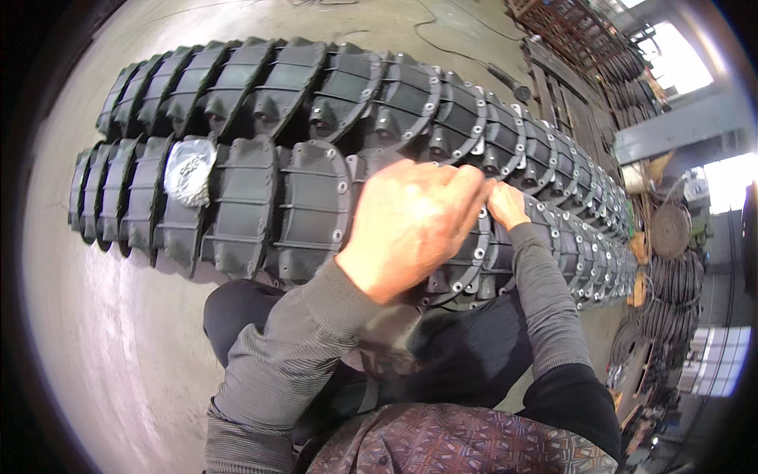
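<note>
Two long rows of dark grey ribbed housings [245,186] lie in front of me, nested on their sides, with small bright metal inserts along their flanges. Above the near row, my left hand [410,225] is closed, its fingers bent forward and down. Just right of its fingertips, my right hand [508,204] is closed too, low against the same row. Whatever either hand grips is hidden behind the fingers. On the left part of the near row rests a clear plastic bag [191,174] of small shiny metal pieces.
A corded dark hand tool [509,81] lies on the concrete floor [103,340] beyond the far row, its cable trailing. Dark wooden pallets [564,87] stand at the far right. Coiled dark hoses or cables [669,292] are stacked along the right side. My knees are close to the near row.
</note>
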{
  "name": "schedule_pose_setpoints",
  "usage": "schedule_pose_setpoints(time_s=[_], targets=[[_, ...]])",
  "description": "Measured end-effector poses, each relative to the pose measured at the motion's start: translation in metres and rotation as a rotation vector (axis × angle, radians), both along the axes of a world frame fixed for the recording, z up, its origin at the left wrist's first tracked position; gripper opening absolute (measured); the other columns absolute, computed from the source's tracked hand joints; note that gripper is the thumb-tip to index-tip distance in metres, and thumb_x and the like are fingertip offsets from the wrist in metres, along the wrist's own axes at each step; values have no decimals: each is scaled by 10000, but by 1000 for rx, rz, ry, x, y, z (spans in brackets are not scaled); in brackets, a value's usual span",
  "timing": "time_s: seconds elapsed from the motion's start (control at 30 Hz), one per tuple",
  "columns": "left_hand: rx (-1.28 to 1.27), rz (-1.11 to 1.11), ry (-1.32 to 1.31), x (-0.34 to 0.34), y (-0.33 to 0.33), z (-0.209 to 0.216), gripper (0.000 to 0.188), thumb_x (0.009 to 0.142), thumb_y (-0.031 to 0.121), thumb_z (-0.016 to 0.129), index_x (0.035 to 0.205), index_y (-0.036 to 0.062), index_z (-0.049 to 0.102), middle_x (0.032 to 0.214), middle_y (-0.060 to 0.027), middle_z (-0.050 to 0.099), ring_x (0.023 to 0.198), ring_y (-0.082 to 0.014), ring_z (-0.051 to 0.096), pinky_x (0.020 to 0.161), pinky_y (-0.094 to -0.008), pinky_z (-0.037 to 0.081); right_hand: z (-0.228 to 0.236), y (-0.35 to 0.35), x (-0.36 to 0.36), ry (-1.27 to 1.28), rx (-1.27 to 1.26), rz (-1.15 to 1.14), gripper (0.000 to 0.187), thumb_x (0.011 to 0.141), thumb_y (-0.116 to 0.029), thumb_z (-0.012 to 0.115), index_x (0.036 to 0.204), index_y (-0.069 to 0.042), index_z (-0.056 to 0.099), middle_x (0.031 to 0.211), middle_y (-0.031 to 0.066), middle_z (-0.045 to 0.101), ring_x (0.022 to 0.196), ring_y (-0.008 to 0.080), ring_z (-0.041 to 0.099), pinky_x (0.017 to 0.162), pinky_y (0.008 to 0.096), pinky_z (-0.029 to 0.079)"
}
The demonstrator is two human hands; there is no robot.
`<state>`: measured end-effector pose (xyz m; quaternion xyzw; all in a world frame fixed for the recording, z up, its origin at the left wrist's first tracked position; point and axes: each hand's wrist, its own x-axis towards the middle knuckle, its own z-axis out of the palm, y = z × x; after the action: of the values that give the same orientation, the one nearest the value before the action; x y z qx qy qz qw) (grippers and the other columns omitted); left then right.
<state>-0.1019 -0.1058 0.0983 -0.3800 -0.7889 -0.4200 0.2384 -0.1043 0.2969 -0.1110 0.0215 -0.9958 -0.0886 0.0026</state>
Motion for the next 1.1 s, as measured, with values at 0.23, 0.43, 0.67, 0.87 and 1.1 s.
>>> schedule_pose_setpoints(time_s=[0.23,0.43,0.67,0.87,1.1], targets=[[165,-70,0,2,-1,-2,180,914,181,726,816,100,598,682,-53,616,654,-260,658,618,-409,498,-14,15,0,-4,52,-76,267,969,-264,582,970,-30,711,877,249,747,875,447,738,766,553,578],[164,-85,-3,12,-9,3,159,870,216,703,884,90,608,736,-65,655,744,-276,692,697,-399,502,-8,25,10,-56,-114,45,253,941,-250,615,916,-21,718,918,260,748,887,448,732,766,557,570],[170,-59,-25,8,-28,3,186,863,218,727,878,86,596,725,-69,648,750,-276,692,708,-395,498,-2,13,8,-49,-124,15,244,938,-240,620,912,-16,713,917,263,743,894,456,726,773,563,566],[187,-44,-7,8,-37,9,165,864,201,720,867,91,598,732,-73,662,736,-283,699,677,-404,508,-11,18,0,-24,-143,4,236,935,-231,625,908,-12,709,916,266,738,900,463,721,779,567,561],[184,28,54,0,-36,6,153,919,190,738,844,94,647,651,-58,623,625,-257,671,604,-396,521,-29,23,1,122,-251,-156,212,924,-192,666,962,16,672,930,289,718,929,496,695,808,579,550]])
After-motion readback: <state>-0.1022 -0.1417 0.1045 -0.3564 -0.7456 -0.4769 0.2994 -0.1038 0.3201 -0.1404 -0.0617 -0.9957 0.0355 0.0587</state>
